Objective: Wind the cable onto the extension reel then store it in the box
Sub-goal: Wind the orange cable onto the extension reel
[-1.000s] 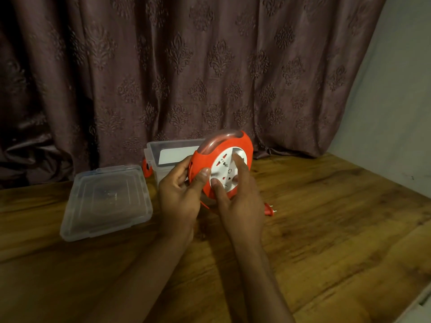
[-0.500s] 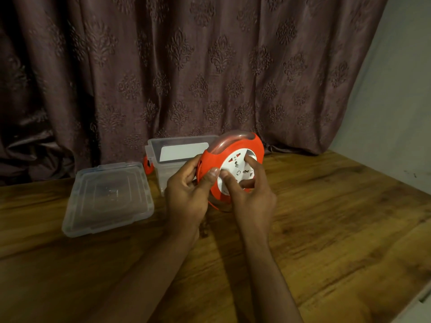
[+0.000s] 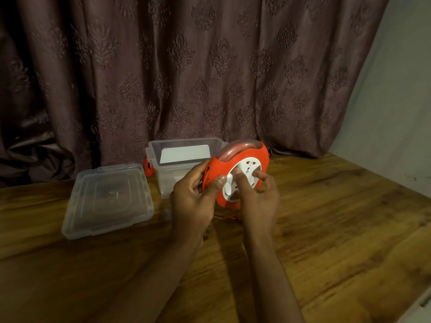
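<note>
**Both hands on the reel, above the table in front of the open box**

Nearest the camera, two bare forearms reach in from 6 o'clock over the brown wooden table (image 3: 326, 229). The left hand (image 3: 193, 201) grips the round orange plastic extension reel (image 3: 235, 169) by its rim at 9 o'clock, thumb curled onto the front face and fingers wrapped behind. The right hand (image 3: 258, 203) sits at the reel's 5 o'clock, its fingers (image 3: 238, 176) bent and pressing on the white socket disc (image 3: 242, 178) at the reel's centre; whether they pinch a knob there cannot be told. The reel is held tilted, face toward the camera, with its clear arched handle (image 3: 238, 148) at 12 o'clock. A short length of thin orange cable (image 3: 224, 217) shows below the reel, between the two hands, close to the table.

At 9 o'clock from the hands, the clear square plastic lid (image 3: 107, 201) lies flat on the table. Just behind the reel, toward 11 o'clock, stands the clear plastic storage box (image 3: 177, 164), open, with an orange latch (image 3: 148, 166) on its left side. Farther back hangs a dark patterned curtain (image 3: 186, 66), and a pale wall (image 3: 396, 101) rises at 2 o'clock.
</note>
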